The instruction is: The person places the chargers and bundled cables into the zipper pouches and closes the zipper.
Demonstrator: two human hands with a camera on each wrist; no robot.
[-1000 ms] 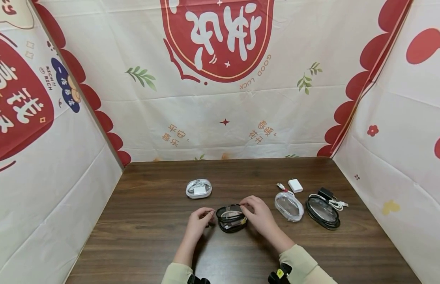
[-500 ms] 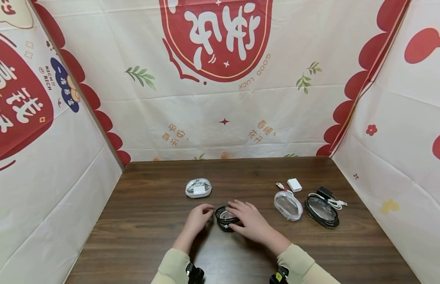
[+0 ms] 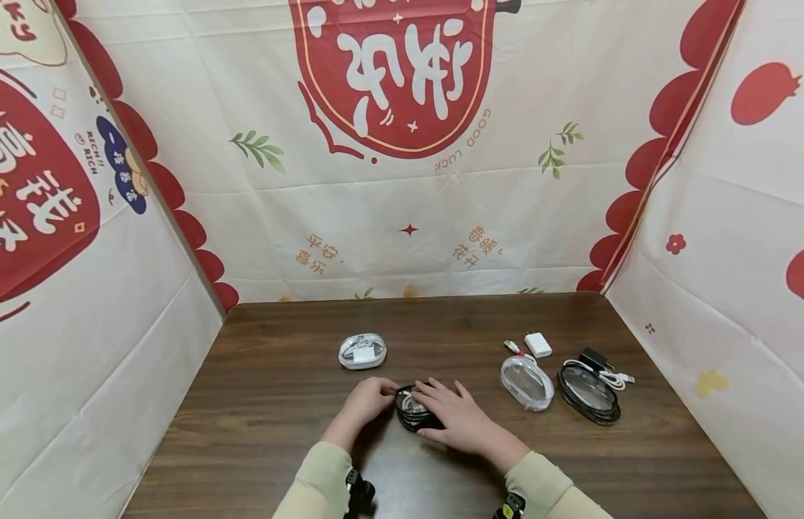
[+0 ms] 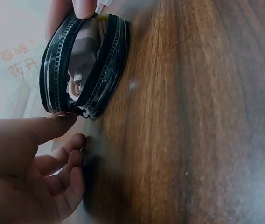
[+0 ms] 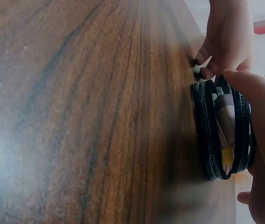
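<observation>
A small oval black-rimmed case (image 3: 408,419) lies on the brown table, its zipped side gaping. Through the gap a pale adapter and a white cable show in the left wrist view, inside the case (image 4: 108,70). At the case's left end my left hand (image 3: 365,404) pinches the edge by the zipper; its other fingers (image 4: 69,189) curl loosely below. My right hand (image 3: 463,424) rests over the case's right part with fingers spread, hiding some of it. In the right wrist view its thumb (image 5: 244,80) lies along the top of the case (image 5: 207,133).
A white-rimmed oval case (image 3: 363,364) with contents stands behind my hands. To the right lie a clear oval case (image 3: 527,382), a white adapter (image 3: 538,344), a red-and-white cable, a black oval case (image 3: 586,393), a black adapter (image 3: 593,358) and a white cable. Printed cloth surrounds the table.
My right hand has moved from the case's right edge to over its top, fingers spreading. My left hand has come in closer against the left end.
</observation>
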